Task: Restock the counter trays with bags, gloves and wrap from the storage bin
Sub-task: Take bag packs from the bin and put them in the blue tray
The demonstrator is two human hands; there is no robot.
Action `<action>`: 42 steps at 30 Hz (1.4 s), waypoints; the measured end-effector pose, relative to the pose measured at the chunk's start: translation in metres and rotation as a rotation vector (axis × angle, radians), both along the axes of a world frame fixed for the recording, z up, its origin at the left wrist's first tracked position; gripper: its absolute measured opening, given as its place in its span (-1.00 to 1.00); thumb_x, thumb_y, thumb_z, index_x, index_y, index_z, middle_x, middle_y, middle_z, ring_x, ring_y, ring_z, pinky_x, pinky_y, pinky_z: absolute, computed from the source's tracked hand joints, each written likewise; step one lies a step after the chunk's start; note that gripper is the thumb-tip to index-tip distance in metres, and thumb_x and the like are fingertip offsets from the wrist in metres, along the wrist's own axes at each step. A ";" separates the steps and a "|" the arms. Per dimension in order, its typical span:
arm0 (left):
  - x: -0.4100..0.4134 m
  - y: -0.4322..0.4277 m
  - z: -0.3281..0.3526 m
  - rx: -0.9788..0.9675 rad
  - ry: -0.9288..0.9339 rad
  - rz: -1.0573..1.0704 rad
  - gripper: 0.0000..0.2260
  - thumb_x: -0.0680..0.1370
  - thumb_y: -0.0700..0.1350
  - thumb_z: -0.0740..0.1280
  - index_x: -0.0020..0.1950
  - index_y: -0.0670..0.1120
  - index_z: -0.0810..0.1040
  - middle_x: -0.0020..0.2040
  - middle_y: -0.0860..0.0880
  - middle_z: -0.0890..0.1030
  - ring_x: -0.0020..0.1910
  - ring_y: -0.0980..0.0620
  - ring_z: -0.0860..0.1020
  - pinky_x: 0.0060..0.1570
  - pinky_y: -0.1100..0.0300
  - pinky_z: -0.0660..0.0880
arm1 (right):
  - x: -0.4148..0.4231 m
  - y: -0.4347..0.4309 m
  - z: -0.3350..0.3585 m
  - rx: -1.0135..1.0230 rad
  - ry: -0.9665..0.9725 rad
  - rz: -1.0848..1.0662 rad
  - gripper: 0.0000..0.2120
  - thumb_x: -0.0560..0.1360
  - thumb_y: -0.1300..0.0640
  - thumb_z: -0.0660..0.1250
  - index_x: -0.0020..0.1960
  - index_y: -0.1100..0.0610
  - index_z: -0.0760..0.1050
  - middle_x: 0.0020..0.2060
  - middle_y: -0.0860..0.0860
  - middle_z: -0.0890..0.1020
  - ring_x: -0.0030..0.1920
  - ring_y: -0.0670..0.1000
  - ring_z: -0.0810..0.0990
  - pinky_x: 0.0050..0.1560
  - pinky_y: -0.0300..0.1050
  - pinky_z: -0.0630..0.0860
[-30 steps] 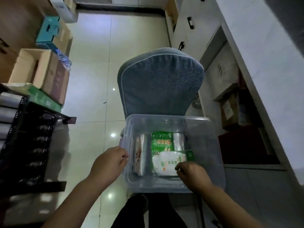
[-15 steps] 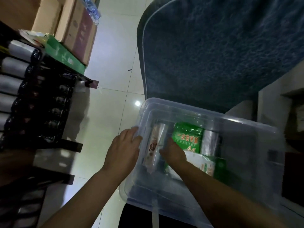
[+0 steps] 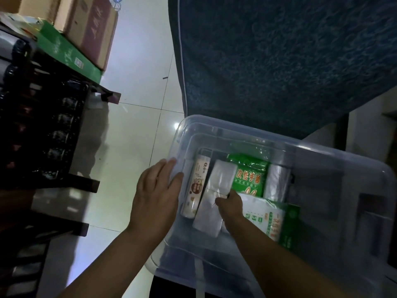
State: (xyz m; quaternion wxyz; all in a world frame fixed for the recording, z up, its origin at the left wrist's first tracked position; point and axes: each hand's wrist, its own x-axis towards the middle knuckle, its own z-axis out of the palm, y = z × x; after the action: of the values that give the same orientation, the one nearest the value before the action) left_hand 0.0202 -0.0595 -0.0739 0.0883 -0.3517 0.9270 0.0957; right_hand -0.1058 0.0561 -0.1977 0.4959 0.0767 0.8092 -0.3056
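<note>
1. Storage bin (image 3: 322,160): clear plastic, open-topped, resting in front of a dark blue upholstered chair back (image 3: 279,61); both hands work at its left end.
2. Left hand (image 3: 156,198): fingers extended and laid flat, palm down, over the bin's left rim and outer wall; it presses against the plastic and has nothing enclosed in it.
3. Right hand (image 3: 231,206): reached down inside the bin, fingers curled and pinched on the upper face of a clear-wrapped white pack (image 3: 214,196), which lies tilted just beside the thumb side of this hand. Whether the pack is lifted off the bin floor cannot be told.
4. White tube-shaped roll with brown print (image 3: 196,186): lies lengthwise between the two hands, touching the white pack's left edge and close to the left hand's fingertips, with the bin wall between.
5. Green packet of disposable gloves (image 3: 249,177): just beyond the right hand's knuckles, printed face up.
6. Silvery roll of clear plastic (image 3: 277,183): on the far side of the green packet from the right hand.
7. White and green packet (image 3: 272,222): flat on the bin floor, alongside the right wrist and forearm.
8. Cardboard boxes (image 3: 86,29): stacked on a dark rack well to the left of the left hand, above a pale tiled floor (image 3: 133,147).
</note>
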 end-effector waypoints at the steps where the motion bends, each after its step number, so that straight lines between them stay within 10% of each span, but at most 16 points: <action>1: -0.003 0.002 0.002 0.002 0.007 -0.012 -0.48 0.17 -0.14 0.59 0.10 -0.15 0.59 0.22 -0.23 0.56 0.24 -0.20 0.37 0.10 -0.10 0.48 | -0.005 0.003 0.008 -0.050 -0.055 -0.037 -0.71 0.36 0.43 0.29 0.07 0.27 0.49 -0.21 0.11 0.61 -0.20 0.10 0.60 -0.34 -0.22 0.50; 13: -0.073 0.044 0.017 0.685 0.147 0.539 -0.81 0.47 0.04 0.30 -0.12 -0.07 0.52 -0.20 -0.06 0.62 -0.26 0.01 0.55 -0.21 0.07 0.51 | -0.045 0.041 0.104 -0.573 -0.380 -0.008 -0.71 0.36 0.41 0.28 0.03 0.19 0.58 -0.13 0.08 0.71 -0.13 0.05 0.67 -0.23 -0.21 0.55; 19: -0.080 0.042 0.006 0.588 0.221 0.586 -0.80 0.48 -0.03 0.31 -0.31 -0.01 0.38 -0.39 0.02 0.51 -0.38 0.07 0.48 -0.39 0.19 0.35 | -0.111 0.070 0.042 -0.042 0.318 -0.006 -0.81 0.51 0.26 0.28 0.11 0.21 0.50 0.02 0.14 0.62 -0.01 0.11 0.58 0.02 -0.06 0.53; 25: -0.077 0.039 -0.010 0.583 0.241 0.664 -0.76 0.46 -0.06 0.35 -0.36 -0.03 0.38 -0.46 -0.01 0.47 -0.45 0.06 0.44 -0.42 0.14 0.32 | -0.141 0.070 -0.028 0.302 0.290 0.065 -0.61 0.45 0.22 0.33 0.25 0.22 0.38 0.09 0.24 0.58 0.02 0.24 0.59 0.04 0.14 0.58; 42: -0.098 0.050 0.048 0.599 0.336 0.618 -0.77 0.48 -0.08 0.30 -0.36 0.01 0.35 -0.46 0.02 0.44 -0.44 0.07 0.41 -0.41 0.14 0.31 | -0.138 0.087 0.085 -0.162 0.165 -0.166 -0.78 0.39 0.27 0.43 -0.19 -0.01 0.47 -0.17 0.07 0.64 -0.10 0.11 0.63 -0.05 0.11 0.61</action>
State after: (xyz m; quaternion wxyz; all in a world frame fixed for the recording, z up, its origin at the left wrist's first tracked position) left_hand -0.0779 -0.0092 -0.0262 0.0020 -0.5501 0.7116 0.4370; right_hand -0.2440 0.1428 -0.1131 0.4053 0.0776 0.8107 -0.4152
